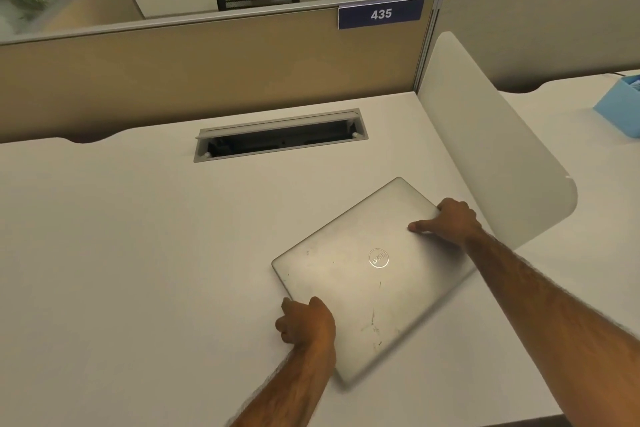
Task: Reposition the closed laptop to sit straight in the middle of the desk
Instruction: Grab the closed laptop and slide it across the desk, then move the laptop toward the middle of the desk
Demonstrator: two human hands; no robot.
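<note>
A closed silver laptop (360, 284) lies skewed on the white desk (138, 253), right of the desk's middle, its corners pointing toward the back and front. My left hand (306, 321) grips its near-left edge, fingers curled around the rim. My right hand (450, 220) grips the far-right edge, thumb pressed on the lid. The laptop's near-right edge looks blurred.
A white curved divider panel (491, 156) stands just right of the laptop. An open cable tray slot (280, 139) sits in the desk at the back. A beige partition with a blue "435" sign (381, 13) runs behind. A blue box (621, 106) rests on the neighbouring desk.
</note>
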